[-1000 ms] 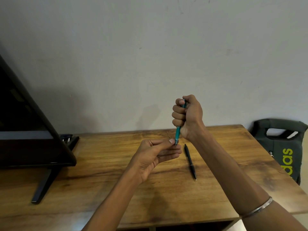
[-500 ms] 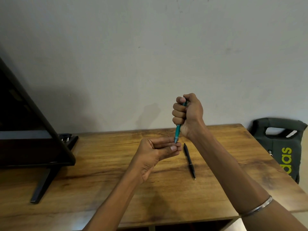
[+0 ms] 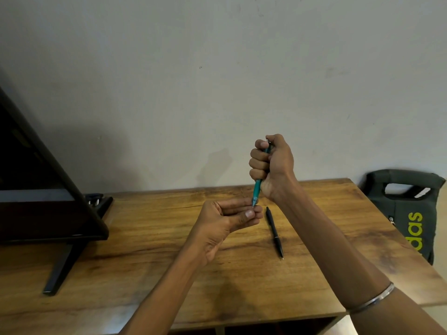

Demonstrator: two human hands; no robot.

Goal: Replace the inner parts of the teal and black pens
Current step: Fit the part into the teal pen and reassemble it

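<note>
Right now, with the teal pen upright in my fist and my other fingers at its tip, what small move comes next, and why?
Probably twist the tip section loose. The right hand fists the teal pen upright, and the left hand pinches its lower end, so the barrel looks closed. The black pen lies untouched on the table.

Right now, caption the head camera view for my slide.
Right hand fists the slim teal plastic pen upright, left hand pinching its tip; slim black pen lies on wooden table.

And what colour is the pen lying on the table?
Black pen, seen in the head view.
</note>
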